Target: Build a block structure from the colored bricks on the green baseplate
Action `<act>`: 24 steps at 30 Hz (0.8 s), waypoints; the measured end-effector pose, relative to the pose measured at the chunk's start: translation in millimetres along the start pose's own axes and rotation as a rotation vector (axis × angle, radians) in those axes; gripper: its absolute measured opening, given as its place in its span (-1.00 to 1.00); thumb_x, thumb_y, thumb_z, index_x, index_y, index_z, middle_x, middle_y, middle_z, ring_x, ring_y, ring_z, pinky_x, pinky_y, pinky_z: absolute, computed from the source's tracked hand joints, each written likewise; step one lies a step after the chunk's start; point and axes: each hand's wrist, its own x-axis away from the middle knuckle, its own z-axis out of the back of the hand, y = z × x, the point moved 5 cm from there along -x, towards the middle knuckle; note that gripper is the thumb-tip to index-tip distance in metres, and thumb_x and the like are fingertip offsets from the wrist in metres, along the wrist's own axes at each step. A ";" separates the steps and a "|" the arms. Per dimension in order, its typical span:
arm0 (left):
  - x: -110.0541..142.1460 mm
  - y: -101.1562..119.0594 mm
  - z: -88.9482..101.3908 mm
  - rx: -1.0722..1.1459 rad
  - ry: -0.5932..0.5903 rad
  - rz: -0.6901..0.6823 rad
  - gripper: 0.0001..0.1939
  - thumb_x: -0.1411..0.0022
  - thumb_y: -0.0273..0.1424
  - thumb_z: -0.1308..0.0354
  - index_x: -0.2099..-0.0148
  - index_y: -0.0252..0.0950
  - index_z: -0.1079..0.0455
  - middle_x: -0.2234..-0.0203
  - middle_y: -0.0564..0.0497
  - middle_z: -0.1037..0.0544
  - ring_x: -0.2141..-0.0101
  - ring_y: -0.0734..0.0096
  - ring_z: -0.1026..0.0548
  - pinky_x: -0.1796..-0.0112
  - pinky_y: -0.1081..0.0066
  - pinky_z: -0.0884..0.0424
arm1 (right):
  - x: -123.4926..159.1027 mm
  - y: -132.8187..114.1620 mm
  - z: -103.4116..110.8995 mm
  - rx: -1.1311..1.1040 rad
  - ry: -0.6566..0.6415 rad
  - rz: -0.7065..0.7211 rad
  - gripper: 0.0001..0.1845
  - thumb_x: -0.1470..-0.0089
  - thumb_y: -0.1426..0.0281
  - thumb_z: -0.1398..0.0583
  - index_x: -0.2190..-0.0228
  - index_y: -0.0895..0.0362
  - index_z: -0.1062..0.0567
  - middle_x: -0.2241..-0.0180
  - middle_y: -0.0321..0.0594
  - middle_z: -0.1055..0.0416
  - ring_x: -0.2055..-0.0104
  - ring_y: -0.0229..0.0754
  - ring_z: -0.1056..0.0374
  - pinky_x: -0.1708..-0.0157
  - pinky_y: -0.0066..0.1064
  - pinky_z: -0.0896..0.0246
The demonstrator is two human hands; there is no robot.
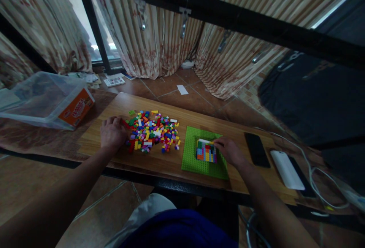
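On the near left of the wooden board, my left hand [112, 133] rests at the edge of a pile of small toy bricks [154, 131] in many colours. Its fingers are loosely bent and apart, with the tips against red bricks [125, 124]. A green baseplate [189, 157] lies right of the pile, bearing a flat rectangle of coloured bricks [205, 153] with a white brick along its far edge. My right hand [229, 151] pinches a small yellow brick [211, 142] at the far right corner of this rectangle; its fingertips partly hide the brick.
A clear plastic box [48, 100] with an orange label stands at the left. A black phone [257, 150], a white power bank [287, 170] and a white cable [310, 164] lie at the right. A dark metal bar [199, 7] crosses ahead, before striped curtains [159, 43].
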 end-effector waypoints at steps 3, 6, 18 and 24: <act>0.0 -0.3 -0.3 -0.005 0.012 -0.007 -0.58 -0.21 -0.42 0.09 -0.02 -0.36 -0.46 -0.01 -0.28 -0.48 -0.02 -0.07 -0.39 -0.04 0.05 -0.31 | 0.8 -2.4 -0.5 0.002 -0.021 0.016 -0.79 -0.08 0.35 -0.15 0.42 0.04 -0.61 0.32 -0.21 -0.58 0.25 -0.08 -0.47 0.15 -0.24 -0.33; -0.3 -2.6 -2.4 -0.003 0.021 0.003 -0.59 -0.22 -0.40 0.08 -0.01 -0.35 -0.46 0.00 -0.27 -0.49 -0.01 -0.07 -0.39 -0.04 0.06 -0.30 | 0.4 -0.7 3.0 -0.059 -0.008 0.007 -0.78 -0.08 0.30 -0.17 0.30 0.06 -0.61 0.29 -0.18 -0.59 0.26 -0.08 -0.48 0.17 -0.23 -0.35; 1.5 0.2 0.5 -0.055 -0.012 0.017 -0.58 -0.23 -0.43 0.06 -0.07 -0.38 -0.44 -0.01 -0.26 -0.49 -0.02 -0.06 -0.38 -0.01 0.08 -0.31 | -38.7 -21.7 19.7 -0.230 0.212 -0.040 -0.65 -0.13 0.19 -0.10 0.23 0.11 -0.58 0.30 -0.12 -0.60 0.30 -0.11 -0.51 0.20 -0.24 -0.39; 3.5 -0.7 -0.2 -0.034 -0.009 0.025 -0.57 -0.24 -0.44 0.05 -0.09 -0.38 -0.43 -0.03 -0.25 -0.47 -0.04 -0.06 -0.37 -0.01 0.07 -0.32 | -75.2 -88.5 -36.3 -0.181 0.132 0.204 -0.71 -0.15 0.30 -0.09 0.23 0.09 -0.59 0.17 -0.12 -0.58 0.10 -0.08 -0.48 0.01 -0.19 -0.32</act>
